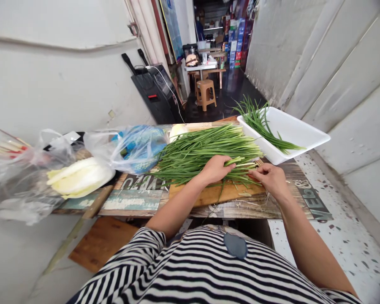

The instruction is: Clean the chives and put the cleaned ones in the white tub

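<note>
A large pile of long green stalks (202, 145) lies on a wooden cutting board (209, 196), pale ends toward the right. My left hand (215, 169) is closed around a few stalks at the near side of the pile. Just to its right, my right hand (270, 178) has its fingers pinched together by the pale ends; what they grip, if anything, is too small to make out. Behind the right hand stands a white plastic tray (307, 130) with some loose green stalks (259, 124) along its left side.
On the table's left are a halved cabbage (82, 177), a blue item in clear plastic (142, 147) and more plastic bags (28, 181). A knife or tool handle (98, 202) sticks out over the near edge. Beyond stand a black speaker (158, 93) and a stool (205, 95).
</note>
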Action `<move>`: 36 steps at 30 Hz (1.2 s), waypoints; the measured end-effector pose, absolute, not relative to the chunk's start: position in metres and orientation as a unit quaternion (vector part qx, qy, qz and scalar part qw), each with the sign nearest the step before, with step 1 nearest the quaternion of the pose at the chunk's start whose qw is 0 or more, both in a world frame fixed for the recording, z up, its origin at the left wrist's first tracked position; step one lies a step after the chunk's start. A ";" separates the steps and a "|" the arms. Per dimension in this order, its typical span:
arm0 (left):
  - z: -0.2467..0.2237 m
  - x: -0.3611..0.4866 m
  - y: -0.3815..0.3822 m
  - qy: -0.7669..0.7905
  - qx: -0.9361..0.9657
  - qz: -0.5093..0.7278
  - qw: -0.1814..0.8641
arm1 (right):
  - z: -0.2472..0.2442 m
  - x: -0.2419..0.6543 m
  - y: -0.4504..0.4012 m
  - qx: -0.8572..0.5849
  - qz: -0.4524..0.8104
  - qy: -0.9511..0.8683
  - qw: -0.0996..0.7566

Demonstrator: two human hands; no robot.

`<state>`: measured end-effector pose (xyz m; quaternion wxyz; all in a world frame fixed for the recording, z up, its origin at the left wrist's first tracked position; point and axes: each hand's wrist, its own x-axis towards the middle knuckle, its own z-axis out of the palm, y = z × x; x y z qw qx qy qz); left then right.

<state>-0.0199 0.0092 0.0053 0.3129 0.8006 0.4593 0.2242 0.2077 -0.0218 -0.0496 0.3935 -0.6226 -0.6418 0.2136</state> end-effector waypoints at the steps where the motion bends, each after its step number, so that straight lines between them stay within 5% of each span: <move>1: 0.005 -0.020 0.009 0.456 0.803 0.221 0.315 | -0.048 0.206 -0.023 -0.618 0.212 -0.642 0.401; 12: 0.001 -0.019 0.010 0.450 0.815 0.187 0.313 | -0.022 0.200 -0.029 -0.550 0.355 -0.472 0.590; 19: 0.010 -0.028 0.013 0.421 0.833 0.144 0.328 | -0.014 0.232 -0.038 -0.525 0.329 -0.720 0.314; 21: 0.011 -0.029 0.013 0.409 0.838 0.148 0.330 | -0.015 0.232 -0.040 -0.517 0.325 -0.737 0.291; 29: 0.004 -0.030 0.014 0.424 0.815 0.165 0.359 | -0.031 0.211 -0.026 -0.490 0.399 -0.458 0.625; 36: 0.009 -0.028 0.016 0.409 0.824 0.179 0.348 | -0.036 0.194 -0.019 -0.537 0.378 -0.447 0.608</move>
